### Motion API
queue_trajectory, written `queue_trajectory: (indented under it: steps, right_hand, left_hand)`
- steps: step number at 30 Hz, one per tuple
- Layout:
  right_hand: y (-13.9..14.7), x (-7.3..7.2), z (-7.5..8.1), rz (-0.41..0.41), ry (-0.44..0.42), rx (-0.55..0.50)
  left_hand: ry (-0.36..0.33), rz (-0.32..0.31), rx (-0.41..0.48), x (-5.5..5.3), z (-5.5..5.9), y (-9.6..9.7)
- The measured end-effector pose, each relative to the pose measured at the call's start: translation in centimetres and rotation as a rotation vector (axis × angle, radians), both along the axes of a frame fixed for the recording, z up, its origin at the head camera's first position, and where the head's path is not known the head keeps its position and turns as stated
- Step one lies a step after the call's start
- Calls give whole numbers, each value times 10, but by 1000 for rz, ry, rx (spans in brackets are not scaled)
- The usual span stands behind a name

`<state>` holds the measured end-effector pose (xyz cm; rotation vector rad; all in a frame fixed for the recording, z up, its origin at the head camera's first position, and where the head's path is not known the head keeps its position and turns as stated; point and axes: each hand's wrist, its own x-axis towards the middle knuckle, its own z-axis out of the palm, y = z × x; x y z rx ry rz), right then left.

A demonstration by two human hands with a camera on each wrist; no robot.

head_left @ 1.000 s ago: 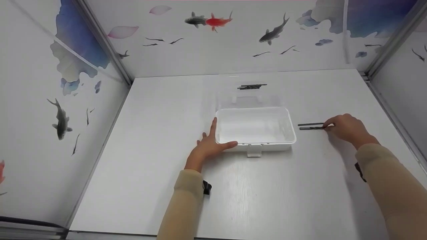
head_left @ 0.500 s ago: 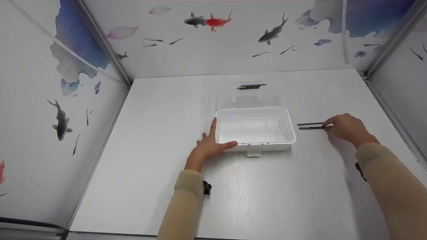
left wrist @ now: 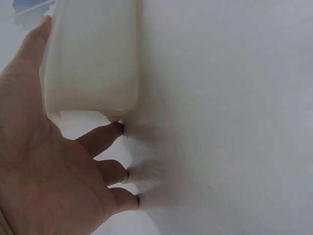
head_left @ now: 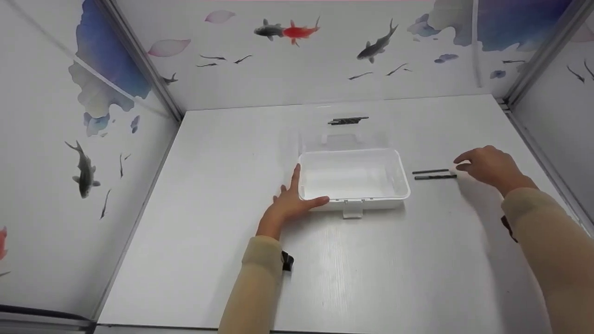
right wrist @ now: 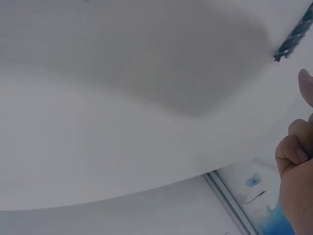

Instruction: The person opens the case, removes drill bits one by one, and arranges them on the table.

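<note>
A white plastic box stands in the middle of the table with its clear lid folded back behind it. My left hand braces the box's near left corner, thumb along the front and index finger at the left side. In the left wrist view the other fingertips rest on the table beside the box. Two dark drill bits, one plain-looking bit and one fluted bit, lie side by side right of the box. My right hand hovers just right of their ends, thumb and index apart, holding nothing.
A bundle of several dark drill bits lies behind the box, seen through the clear lid. Printed panels with metal frame posts wall the table at the back and both sides. The front latch hangs down.
My right hand has let go of the two drill bits and drawn back up and to the right. The bits stay on the table. My left hand keeps its place on the box.
</note>
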<state>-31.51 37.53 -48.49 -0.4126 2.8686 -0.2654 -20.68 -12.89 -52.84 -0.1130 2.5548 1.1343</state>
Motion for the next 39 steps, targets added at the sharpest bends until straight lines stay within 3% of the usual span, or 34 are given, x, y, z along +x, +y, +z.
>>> queue_trajectory:
  steps: [9, 17, 25, 33, 39]
  right_hand:
    - [9, -15, 44, -12, 43, -19]
    - [4, -25, 72, -41, 44, -14]
    - [-15, -34, 91, -28, 83, -49]
    - [-40, -46, 120, -33, 131, -18]
    - [-62, -52, 132, -40, 133, -67]
  left_hand:
    - [-2, -3, -7, -2, -2, 0]
    - [-2, -3, -4, -2, -3, 0]
    - [-16, -3, -10, -2, 0, 0]
    - [-5, -9, -13, 0, 2, 1]
    - [-1, -2, -10, 0, 2, 1]
